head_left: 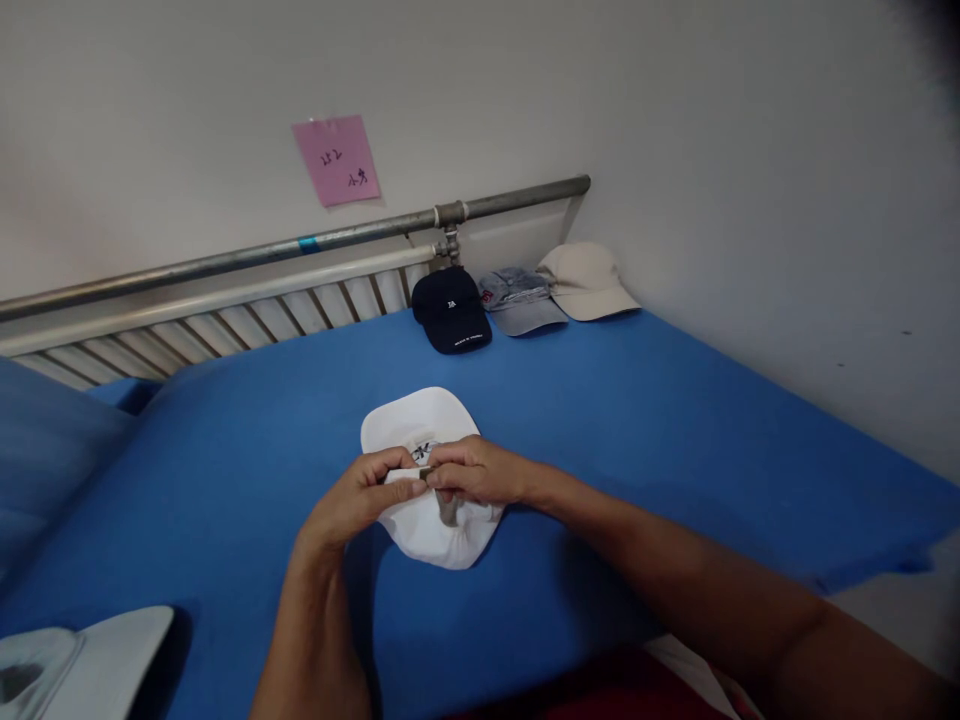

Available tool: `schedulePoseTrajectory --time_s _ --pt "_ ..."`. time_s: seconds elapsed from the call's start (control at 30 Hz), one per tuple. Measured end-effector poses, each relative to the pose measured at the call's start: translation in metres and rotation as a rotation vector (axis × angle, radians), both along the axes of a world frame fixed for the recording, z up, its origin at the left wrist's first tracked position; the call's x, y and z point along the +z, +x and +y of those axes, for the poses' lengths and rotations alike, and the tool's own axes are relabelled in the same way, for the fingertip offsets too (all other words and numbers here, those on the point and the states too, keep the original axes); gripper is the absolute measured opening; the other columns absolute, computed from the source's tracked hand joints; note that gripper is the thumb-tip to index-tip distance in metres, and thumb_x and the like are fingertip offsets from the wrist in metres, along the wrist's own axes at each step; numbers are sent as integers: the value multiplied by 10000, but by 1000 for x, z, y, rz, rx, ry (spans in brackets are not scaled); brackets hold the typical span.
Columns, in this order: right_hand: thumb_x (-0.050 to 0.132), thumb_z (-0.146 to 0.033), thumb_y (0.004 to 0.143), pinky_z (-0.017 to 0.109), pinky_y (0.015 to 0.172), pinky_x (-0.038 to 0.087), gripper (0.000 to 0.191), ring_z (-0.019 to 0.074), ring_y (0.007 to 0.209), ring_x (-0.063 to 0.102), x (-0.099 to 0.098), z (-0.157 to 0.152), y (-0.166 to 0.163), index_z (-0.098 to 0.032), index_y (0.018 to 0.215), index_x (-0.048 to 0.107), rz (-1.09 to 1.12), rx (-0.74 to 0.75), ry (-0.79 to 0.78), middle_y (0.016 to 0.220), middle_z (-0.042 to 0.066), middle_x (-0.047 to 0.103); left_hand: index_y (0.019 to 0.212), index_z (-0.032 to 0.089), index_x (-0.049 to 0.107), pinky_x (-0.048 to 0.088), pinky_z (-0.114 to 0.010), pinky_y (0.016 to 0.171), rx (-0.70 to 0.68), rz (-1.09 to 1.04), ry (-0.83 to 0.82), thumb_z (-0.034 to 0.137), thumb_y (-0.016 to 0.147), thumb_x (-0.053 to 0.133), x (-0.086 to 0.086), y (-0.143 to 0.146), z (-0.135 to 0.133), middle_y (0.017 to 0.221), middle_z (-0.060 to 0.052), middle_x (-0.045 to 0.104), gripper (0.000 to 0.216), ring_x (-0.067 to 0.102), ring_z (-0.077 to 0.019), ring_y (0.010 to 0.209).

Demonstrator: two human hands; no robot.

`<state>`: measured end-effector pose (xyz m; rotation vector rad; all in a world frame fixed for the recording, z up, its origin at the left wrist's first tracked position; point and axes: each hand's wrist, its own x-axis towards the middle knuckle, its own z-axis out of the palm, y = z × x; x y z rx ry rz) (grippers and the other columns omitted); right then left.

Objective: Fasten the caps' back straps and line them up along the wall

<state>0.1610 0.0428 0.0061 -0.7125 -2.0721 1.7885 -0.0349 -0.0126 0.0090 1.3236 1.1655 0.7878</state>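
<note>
A white baseball cap (431,540) with a dark logo lies on the blue table cover, its brim pointing away from me. My left hand (371,490) pinches the edge of the cap's back strap between thumb and fingers. Close against it, fingertips almost touching, my right hand (476,470) also grips the strap, at a small brownish piece. A brownish tab (448,508) hangs below the right fingers. My fingers partly cover the logo and hide just how the strap is fastened.
By the wall stand a black cap (450,305), a grey-blue cap (519,300) and a beige cap (589,282). Another pale cap (112,660) lies at the lower left. Behind run a radiator (300,310) and a metal pipe (375,230), below a pink note (337,160).
</note>
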Motion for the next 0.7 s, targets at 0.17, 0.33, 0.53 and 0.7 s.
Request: schedulePoseTrajectory --time_s 0.17,0.33,0.53,0.7 --pt "596 -314 792 199 490 333 166 66 510 445 12 9 15 -148 786 602 -8 13 -47 643 -33 562 685 152 569 286 -178 457 126 -161 -17 353 696 755 -3 -7 -3 560 43 544 274 426 -54 465" --pt "663 -321 741 214 608 377 202 100 664 517 19 24 34 -144 837 672 -70 82 77 724 -15 596 648 150 592 302 -175 428 254 -309 65 329 629 780 -3 -17 -5 535 35 559 261 438 -59 433" --pt "616 -176 688 338 946 391 182 195 1056 567 15 42 46 -184 850 699 145 -50 164 1058 38 654 621 169 577 361 -206 448 329 -542 232 326 605 779 -1 -25 -11 558 15 575 256 491 -100 485" --pt "483 -69 629 425 1030 350 451 222 1237 484 0 54 48 -219 1002 687 193 -184 197 1228 51 611 621 196 497 367 -224 469 411 -892 355 286 650 767 3 -26 -15 508 63 407 286 355 -79 458"
